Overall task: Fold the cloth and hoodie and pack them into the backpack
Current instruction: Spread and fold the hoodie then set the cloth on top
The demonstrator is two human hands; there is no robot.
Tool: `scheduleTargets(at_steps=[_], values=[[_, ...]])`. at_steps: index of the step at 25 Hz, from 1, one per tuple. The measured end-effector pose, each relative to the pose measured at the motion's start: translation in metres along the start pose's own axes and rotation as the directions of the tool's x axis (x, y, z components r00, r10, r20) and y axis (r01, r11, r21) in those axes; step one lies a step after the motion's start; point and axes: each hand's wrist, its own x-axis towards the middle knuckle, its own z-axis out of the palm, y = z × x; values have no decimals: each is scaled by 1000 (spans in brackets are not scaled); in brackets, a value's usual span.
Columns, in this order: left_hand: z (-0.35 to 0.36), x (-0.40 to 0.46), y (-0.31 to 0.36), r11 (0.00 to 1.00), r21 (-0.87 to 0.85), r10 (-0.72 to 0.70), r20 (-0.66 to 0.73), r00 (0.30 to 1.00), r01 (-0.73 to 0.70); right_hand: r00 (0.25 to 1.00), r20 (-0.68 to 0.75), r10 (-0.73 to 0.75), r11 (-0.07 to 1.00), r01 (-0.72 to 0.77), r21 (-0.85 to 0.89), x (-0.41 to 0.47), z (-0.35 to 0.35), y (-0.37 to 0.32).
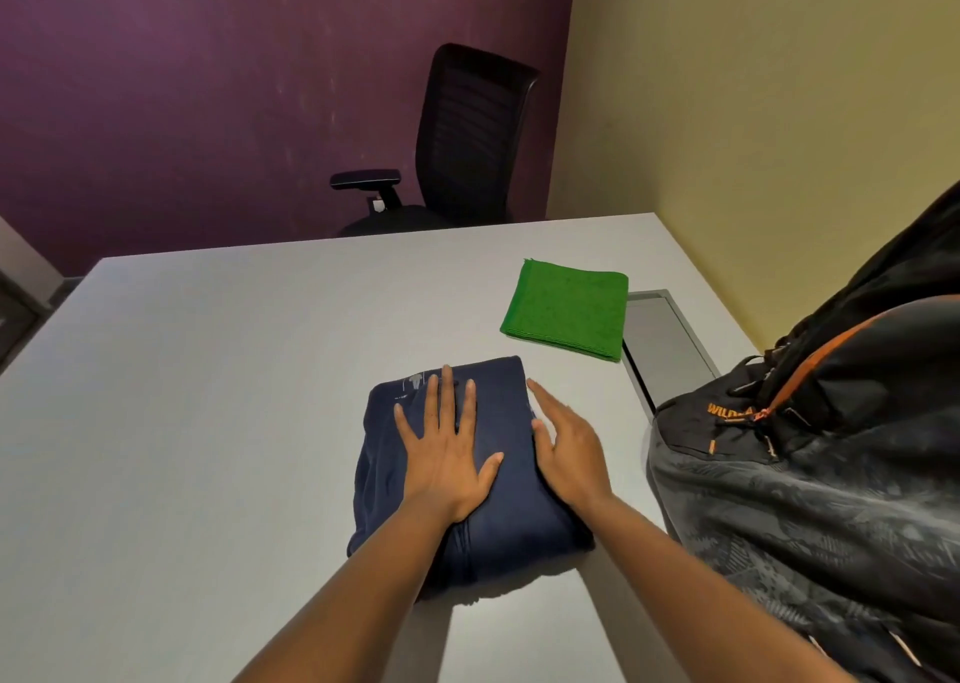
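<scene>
Hoodie [498,500] folded, navy, pressed flat on grey table [208,396] near front edge.

Faint pale print seen at hoodie's far-left corner, unreadable. Left hand [447,454] laid flat on top, fingers straight & spread, nothing grasped; right hand [566,454] set edge-on against hoodie's right side, fingers straight. Green cloth [566,308] folded square, further back-right, apart. Backpack [810,474], black/grey w/ orange zip, marked "WILD…" (rest hidden), stood at right.

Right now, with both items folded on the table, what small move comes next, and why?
Probably slide both hands under the navy hoodie and lift it toward the backpack. The left hand lies flat on top, the right hand rests against its right edge, and the green cloth already lies folded.
</scene>
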Motion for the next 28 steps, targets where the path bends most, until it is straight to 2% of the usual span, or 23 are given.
scheduleTargets(at_steps=[2, 6, 11, 15, 18, 21, 24, 26, 28], values=[[4, 8, 0, 1000, 23, 7, 12, 1000, -7, 999, -26, 46, 998, -47, -49, 23, -8, 9], [13, 22, 0, 1000, 16, 14, -21, 1000, -13, 995, 10, 98, 976, -94, -197, 70, -15, 30], [21, 40, -9, 998, 42, 50, -69, 996, -48, 961, 234, 148, 859, -8, -512, 121, -8, 55], [23, 54, -13, 998, 52, 47, -76, 996, -43, 934, 307, 184, 750, 69, -658, 146, -2, 67], [22, 57, -13, 998, 42, 40, -78, 996, -37, 898, 331, 290, 703, 36, -711, 154, -1, 78], [22, 54, -13, 998, 43, 39, -80, 996, -36, 856, 365, 366, 708, -2, -706, 151, 1, 89], [21, 55, -13, 999, 36, 34, -73, 997, -32, 895, 318, 313, 700, 9, -714, 141, 3, 88], [21, 54, -13, 999, 31, 31, -72, 997, -29, 942, 257, 215, 669, 50, -741, 132, 4, 82], [21, 53, -12, 999, 27, 29, -74, 997, -27, 971, 219, 96, 683, 96, -724, 127, 3, 79]])
